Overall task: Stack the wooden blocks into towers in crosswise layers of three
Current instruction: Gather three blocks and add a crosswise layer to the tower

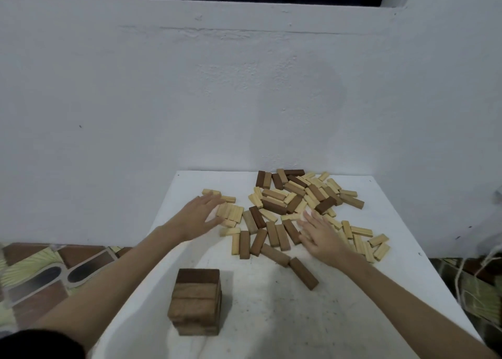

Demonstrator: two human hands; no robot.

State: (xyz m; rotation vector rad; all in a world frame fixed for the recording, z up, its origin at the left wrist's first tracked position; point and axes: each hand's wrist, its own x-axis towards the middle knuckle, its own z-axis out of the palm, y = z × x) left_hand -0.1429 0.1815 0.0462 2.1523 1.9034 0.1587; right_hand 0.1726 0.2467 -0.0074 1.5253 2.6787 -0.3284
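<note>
- Fingers of the left hand [199, 217] and right hand [322, 236] are spread flat over loose blocks [296, 195]; nothing is gripped.
- Blocks are judged light, rigid; best pinched across the long sides.

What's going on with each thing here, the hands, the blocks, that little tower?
Left hand: open, fingers flat on a group of pale blocks.
Right hand: open, resting on the loose blocks.
Loose block pile: scattered flat, pale and dark mixed.
Tower: upright, dark blocks, a few layers high.
Table: white, scuffed.
</note>
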